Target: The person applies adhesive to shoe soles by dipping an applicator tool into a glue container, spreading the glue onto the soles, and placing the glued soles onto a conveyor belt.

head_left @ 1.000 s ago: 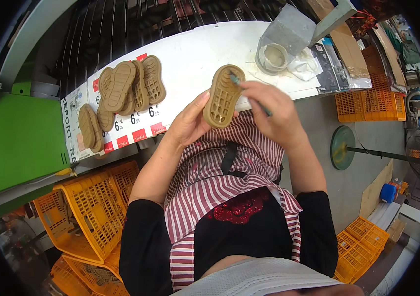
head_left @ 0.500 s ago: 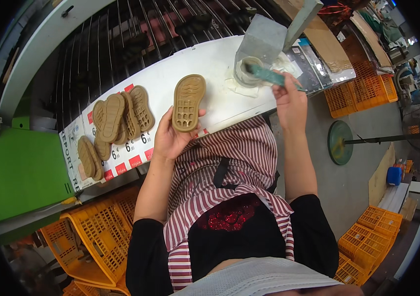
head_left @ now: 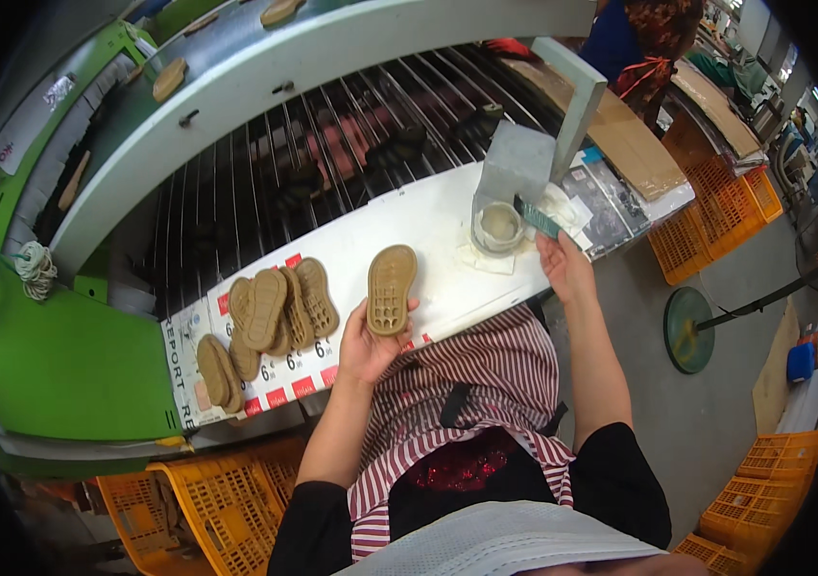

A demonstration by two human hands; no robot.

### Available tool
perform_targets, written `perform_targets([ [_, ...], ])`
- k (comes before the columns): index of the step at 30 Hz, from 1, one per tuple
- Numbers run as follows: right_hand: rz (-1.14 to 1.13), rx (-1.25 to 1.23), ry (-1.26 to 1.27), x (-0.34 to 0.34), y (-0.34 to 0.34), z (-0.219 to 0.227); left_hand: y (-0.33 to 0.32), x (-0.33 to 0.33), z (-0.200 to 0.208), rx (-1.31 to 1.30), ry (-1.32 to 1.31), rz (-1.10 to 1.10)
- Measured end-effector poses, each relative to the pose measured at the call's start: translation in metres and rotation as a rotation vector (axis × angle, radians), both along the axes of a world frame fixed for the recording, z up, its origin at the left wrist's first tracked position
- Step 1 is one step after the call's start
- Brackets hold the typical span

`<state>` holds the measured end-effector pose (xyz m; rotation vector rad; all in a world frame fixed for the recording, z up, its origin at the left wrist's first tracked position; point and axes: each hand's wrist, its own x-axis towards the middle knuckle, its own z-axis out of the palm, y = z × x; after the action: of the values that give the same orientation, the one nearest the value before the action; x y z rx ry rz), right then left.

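My left hand (head_left: 371,348) holds a tan shoe sole (head_left: 393,288) by its heel end, with the gridded, hollowed side facing up. In my right hand (head_left: 565,268) is a brush with a green handle (head_left: 537,219), its dark tip by the upper right rim of a small round pot (head_left: 498,230). A pale, translucent content shows inside the pot. It stands on crumpled white paper against a grey metal block (head_left: 517,161). Several more tan soles (head_left: 268,309) lie heaped on the board to the left of my left hand.
A white printed board (head_left: 447,216) covers the bench edge. Beyond it run the metal rods of a rack or conveyor (head_left: 227,192), under a curved grey frame (head_left: 332,82). Orange crates (head_left: 227,514) stand below left and at right. Another person (head_left: 654,48) is at the far right.
The brush tip has shifted from over the pot's mouth to its right rim. My view has tilted, so the bench appears lower. My left hand still holds the sole.
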<state>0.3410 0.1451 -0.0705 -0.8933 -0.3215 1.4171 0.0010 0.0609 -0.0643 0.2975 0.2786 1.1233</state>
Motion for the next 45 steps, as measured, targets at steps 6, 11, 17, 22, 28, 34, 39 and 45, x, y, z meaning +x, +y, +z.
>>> perform_targets([
  [6, 0.316, -0.103, -0.085, 0.002, -0.006, 0.021, -0.001, -0.006, 0.016, -0.011, 0.014, 0.062],
  [11, 0.504, 0.109, -0.171, -0.004, -0.050, 0.021, 0.009, -0.004, 0.024, -0.040, -0.014, 0.046],
  [17, 1.029, -0.076, -0.013, -0.065, -0.092, -0.030, 0.019, -0.002, 0.041, 0.014, 0.332, 0.079],
  [22, 1.367, -0.157, 0.041, -0.089, -0.107, -0.080, 0.019, -0.007, 0.043, 0.076, 1.098, 0.142],
  [28, 1.059, -0.539, 0.049, -0.091, -0.096, -0.142, -0.011, -0.003, 0.060, 0.526, 1.764, 0.545],
  [34, 1.203, -0.524, -0.032, -0.097, -0.084, -0.168, -0.044, 0.060, 0.041, 0.310, 1.110, -0.479],
  [39, 0.932, -0.280, 0.220, -0.069, -0.085, -0.148, -0.031, 0.080, -0.078, 0.124, 1.011, -0.742],
  [45, 0.816, -0.317, 0.169, -0.058, -0.086, -0.159, -0.036, 0.081, -0.169, -0.496, 0.323, -0.510],
])
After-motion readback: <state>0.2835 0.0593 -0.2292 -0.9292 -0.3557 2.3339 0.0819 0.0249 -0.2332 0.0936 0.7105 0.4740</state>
